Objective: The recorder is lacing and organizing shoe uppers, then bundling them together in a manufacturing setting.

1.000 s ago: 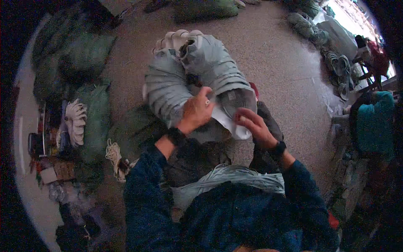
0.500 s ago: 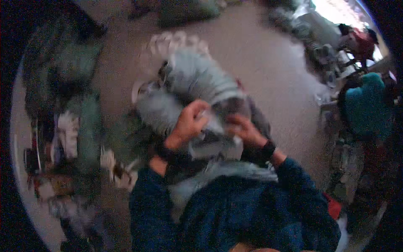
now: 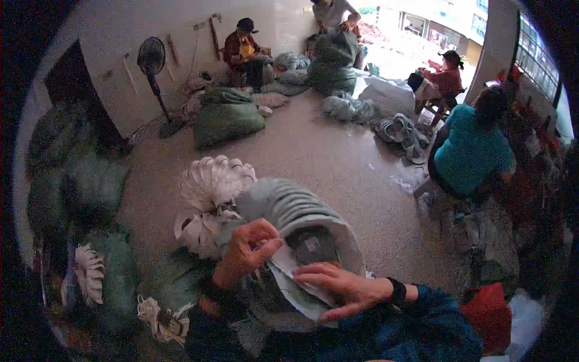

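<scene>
Long nested stack of grey fabric pieces (image 3: 295, 202) at the person's lap, running up and left over the floor (image 3: 289, 148). Left hand (image 3: 250, 250) curled, thumb drawn against fingers at the pale edge of the nearest piece — can't tell if it pinches anything. Right hand (image 3: 347, 286) open, fingers spread across that same piece, no grip. Pale scalloped stack (image 3: 217, 184) just beyond, beside the grey one. Farther off: bulging green sack (image 3: 226, 117), standing fan (image 3: 151, 57); person in teal top (image 3: 473, 151) seated at right.
</scene>
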`<act>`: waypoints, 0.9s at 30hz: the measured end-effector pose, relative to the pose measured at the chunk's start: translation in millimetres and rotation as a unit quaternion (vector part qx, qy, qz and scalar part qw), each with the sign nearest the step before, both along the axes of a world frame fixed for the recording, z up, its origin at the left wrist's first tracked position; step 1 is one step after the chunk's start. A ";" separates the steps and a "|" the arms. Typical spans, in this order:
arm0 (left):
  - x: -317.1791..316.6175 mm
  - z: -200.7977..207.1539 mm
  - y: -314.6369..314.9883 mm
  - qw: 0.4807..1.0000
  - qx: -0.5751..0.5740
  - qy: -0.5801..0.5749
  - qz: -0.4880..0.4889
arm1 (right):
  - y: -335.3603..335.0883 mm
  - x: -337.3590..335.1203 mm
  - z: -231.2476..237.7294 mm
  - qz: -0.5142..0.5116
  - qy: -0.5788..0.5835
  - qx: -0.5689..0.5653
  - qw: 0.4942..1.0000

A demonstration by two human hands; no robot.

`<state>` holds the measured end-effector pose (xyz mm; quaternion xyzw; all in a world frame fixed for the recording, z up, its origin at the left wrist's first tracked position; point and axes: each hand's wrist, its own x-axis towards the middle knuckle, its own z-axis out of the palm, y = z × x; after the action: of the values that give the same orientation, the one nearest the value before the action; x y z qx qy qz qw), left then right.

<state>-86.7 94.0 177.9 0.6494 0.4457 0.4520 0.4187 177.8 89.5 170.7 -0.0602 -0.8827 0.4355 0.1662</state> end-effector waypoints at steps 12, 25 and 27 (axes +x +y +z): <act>-1.0 -109.8 22.8 0.973 -0.082 0.196 -0.089 | -6.0 -13.6 -148.2 -0.098 -0.051 -0.046 0.993; -2.6 -148.8 11.2 0.970 -0.213 -0.069 -0.095 | 17.3 -9.2 -178.3 -0.075 -0.055 -0.286 0.954; -8.6 -150.4 3.0 0.981 -0.185 0.013 -0.050 | 18.2 -5.1 -164.2 -0.073 -0.090 -0.449 0.886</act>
<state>-95.3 97.0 27.5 0.5880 0.4937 0.3318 0.5480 172.7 107.7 6.5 -0.2310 -0.5973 0.7646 0.0727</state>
